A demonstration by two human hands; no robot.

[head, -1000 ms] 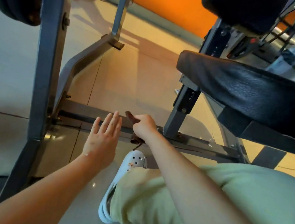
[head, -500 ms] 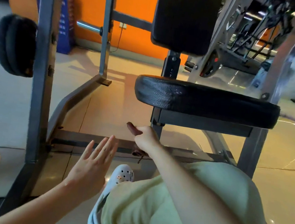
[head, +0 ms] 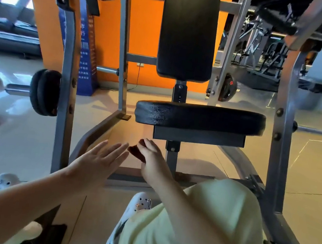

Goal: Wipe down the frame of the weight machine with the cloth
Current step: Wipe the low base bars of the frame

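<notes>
The bunched dark reddish-brown cloth point(head: 136, 153) is up off the low grey steel crossbar point(head: 125, 176) now. A second ago it was pressed onto that bar; now it rides just above it, at nine o'clock from the grey seat post point(head: 171, 159). That stretch looks finished, with the post or the grey frame uprights point(head: 65, 89) the likely next target. The right hand point(head: 152, 161) has its fingers clenched round the cloth, forearm reaching in from five o'clock. The left hand point(head: 96, 160) has drifted in to eight o'clock of the cloth, fingers straight, released and holding nothing, tips just beside the fabric. The black padded seat point(head: 199, 116) hangs at one o'clock above.
</notes>
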